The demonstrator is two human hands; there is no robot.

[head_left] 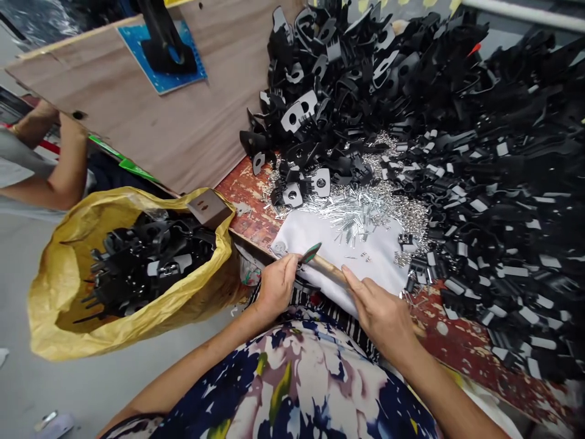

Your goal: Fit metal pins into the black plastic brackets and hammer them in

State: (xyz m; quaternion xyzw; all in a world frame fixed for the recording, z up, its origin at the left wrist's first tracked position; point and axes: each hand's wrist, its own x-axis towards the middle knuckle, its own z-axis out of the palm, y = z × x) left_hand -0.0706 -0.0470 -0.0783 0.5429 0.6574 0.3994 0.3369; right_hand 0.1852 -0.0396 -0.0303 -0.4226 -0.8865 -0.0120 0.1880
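Note:
My left hand is closed at the near edge of a white cloth, pinching something small and dark that I cannot make out. Beside it, my right hand is wrapped round the wooden handle of a small hammer, whose green-marked head points toward the left hand. Small silver pins lie scattered on and beyond the cloth. Behind them rises a big heap of black plastic clip parts, some with grey metal plates.
A yellow sack holding several black clip parts stands on the floor at left. A plywood board with a blue mat lies behind it. Another person's arm shows at far left. The red worn tabletop runs right.

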